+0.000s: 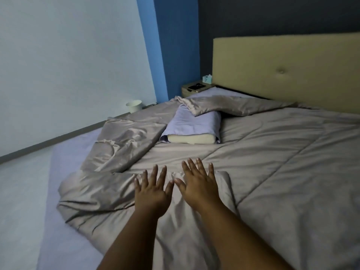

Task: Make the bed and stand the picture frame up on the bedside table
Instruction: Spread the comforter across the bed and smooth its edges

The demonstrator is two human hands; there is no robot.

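Observation:
A grey quilted duvet [272,152] covers most of the bed, bunched and folded back along its left side. My left hand [152,193] and my right hand [200,184] are stretched out side by side over the rumpled near-left part, fingers spread and straight, holding nothing. A foam pillow in a lilac case [192,127] lies on top of the duvet, a flap of duvet over its far end. The bedside table [194,89] stands at the far left of the headboard with a dark flat object, possibly the picture frame [196,86], lying on it.
A beige padded headboard [282,67] runs along the back. A teal tissue box [206,78] sits on the bedside table. A white bin [134,105] stands on the floor by the left wall. Lilac sheet [64,172] shows bare at the bed's left edge.

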